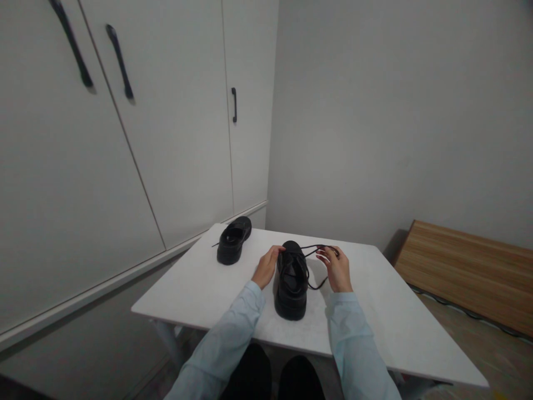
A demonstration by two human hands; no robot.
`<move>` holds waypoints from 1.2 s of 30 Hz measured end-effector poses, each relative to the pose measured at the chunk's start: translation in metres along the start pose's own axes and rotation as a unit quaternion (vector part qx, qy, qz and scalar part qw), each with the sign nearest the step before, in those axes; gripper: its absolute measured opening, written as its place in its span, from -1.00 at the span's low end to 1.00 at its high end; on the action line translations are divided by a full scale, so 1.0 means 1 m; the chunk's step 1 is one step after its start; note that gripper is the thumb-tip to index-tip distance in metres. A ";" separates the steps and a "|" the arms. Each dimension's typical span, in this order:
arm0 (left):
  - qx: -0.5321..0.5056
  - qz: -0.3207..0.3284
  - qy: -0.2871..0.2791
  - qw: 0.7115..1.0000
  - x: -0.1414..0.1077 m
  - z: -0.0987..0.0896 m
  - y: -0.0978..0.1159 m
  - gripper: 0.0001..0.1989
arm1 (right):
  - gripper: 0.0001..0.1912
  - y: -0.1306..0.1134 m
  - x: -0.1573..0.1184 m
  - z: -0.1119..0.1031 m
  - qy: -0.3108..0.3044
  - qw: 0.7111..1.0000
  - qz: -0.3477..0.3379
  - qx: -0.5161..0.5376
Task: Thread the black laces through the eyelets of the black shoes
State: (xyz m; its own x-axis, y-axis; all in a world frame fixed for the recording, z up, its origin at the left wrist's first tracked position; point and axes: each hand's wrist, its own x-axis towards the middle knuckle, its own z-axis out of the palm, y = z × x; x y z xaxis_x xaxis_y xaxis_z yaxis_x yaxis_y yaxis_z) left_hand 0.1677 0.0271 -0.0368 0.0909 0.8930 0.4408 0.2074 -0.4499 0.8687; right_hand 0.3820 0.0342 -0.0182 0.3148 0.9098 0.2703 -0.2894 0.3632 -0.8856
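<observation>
A black lace-up shoe (291, 300) stands on the white table (375, 328), its toe pointing away from me and its heel toward me. At the shoe's left side, near the toe, my left hand (268, 266) touches it with the fingers together; whether they pinch anything is too small to tell. To the right of the shoe, my right hand (336, 269) is closed on a black shoelace (310, 246), which stretches from the front of the shoe. A loop of lace hangs down between the shoe and that hand.
Another black shoe (231, 244) sits at the table's back left, a bit of lace beside it. White cupboards (183, 139) with dark handles rise on the left. A grey wall (375, 122) is behind, and a wooden board (466, 272) lies beyond the table's right side.
</observation>
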 end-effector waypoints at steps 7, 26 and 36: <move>0.001 0.002 0.003 1.000 0.000 0.001 -0.002 -0.51 | -0.75 -0.002 0.000 -0.002 0.046 0.998 -0.031 0.001; 0.007 0.014 -0.003 1.000 0.001 0.001 0.002 -0.53 | -0.64 0.014 0.006 -0.007 0.027 0.982 -0.127 -0.140; 0.075 0.052 0.016 0.996 0.004 0.003 -0.002 -0.73 | -0.52 0.021 -0.001 0.000 -0.075 0.922 -0.168 -0.342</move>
State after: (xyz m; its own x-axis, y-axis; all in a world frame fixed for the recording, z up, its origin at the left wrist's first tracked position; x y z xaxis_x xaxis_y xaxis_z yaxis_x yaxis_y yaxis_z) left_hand 0.1705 0.0321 -0.0377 0.0892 0.8398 0.5356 0.3411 -0.5310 0.7757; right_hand 0.3755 0.0406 -0.0367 0.1392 0.8050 0.5767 0.4550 0.4653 -0.7593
